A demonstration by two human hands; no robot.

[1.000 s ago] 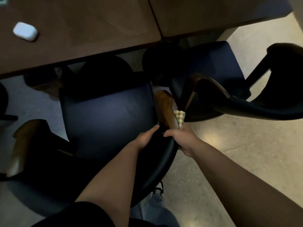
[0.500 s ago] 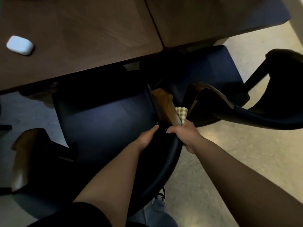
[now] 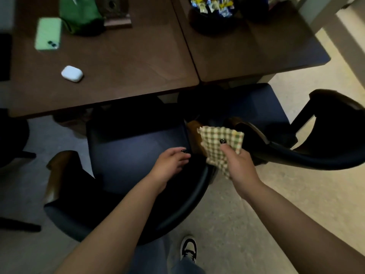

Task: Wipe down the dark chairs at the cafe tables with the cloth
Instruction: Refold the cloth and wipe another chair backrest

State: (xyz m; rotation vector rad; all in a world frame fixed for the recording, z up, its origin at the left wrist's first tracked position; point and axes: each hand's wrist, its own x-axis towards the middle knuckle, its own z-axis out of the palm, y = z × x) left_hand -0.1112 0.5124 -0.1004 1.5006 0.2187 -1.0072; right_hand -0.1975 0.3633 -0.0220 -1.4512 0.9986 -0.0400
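At 3 o'clock of the near chair: the right hand (image 3: 238, 164) pinches the cloth (image 3: 221, 144) between thumb and fingers, lifted clear of the armrest (image 3: 194, 138).
Left hand (image 3: 170, 162): fingers loosely spread and slightly curled, at the chair (image 3: 138, 155) seat's right edge by the backrest; whether it touches the seat is hard to tell.
Cloth look: small green-and-cream checked square, thin and limp, its upper edge ragged, one corner drooping below the palm.
Cloth place: in the air between the two chairs, near the second chair (image 3: 296, 153) at 3 o'clock, apart from both.
Chair look: dark blue seat, curved dark back, brown wooden arm ends; surfaces are too dim to show dust or streaks.
Risk, grip: a two-finger pinch on limp fabric could slip under wiping pressure; a flatter, fuller hold seems safer.
Risk, missed areas: the low light hides what is clean, so patches may be skipped.
Risk, snagging: the hanging corner could catch on the arm ends crowded together.
Risk, table (image 3: 118, 62): at 12 o'clock a phone (image 3: 48, 33) and earbud case (image 3: 72, 73) sit near the edge; shoving the chair could jolt them.
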